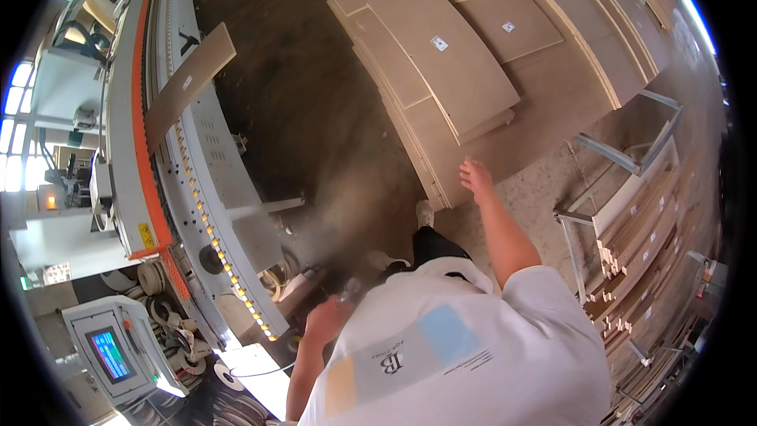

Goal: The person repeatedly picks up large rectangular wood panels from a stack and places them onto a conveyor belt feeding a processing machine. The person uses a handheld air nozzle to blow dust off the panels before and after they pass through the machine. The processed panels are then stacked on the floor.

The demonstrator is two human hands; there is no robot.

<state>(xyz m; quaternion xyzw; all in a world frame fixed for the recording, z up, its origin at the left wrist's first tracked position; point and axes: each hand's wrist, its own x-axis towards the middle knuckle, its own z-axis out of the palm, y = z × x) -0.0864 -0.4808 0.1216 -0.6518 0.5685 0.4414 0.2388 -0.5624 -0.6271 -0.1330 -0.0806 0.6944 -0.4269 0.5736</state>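
My left hand [326,320] is low beside the end of the edge-banding machine [225,213]. Its fingers look curled, with a small shiny thing at them that is too blurred to name. A thin bluish hose [264,372] runs near that forearm. My right hand [476,177] is held out, fingers loosely apart and nothing in them, just beyond the near edge of a stack of brown boards [544,122]. On the stack lies a curved-edge panel [441,55] with a small white label. Another narrow brown panel [189,83] rests across the machine's roller track.
At the lower left stands a control box [114,351] with a lit screen, beside several rolls of edge tape [162,292]. To the right are a metal frame [631,138] and a rack of stacked narrow boards [646,244]. My shoe [425,214] is close to the board stack.
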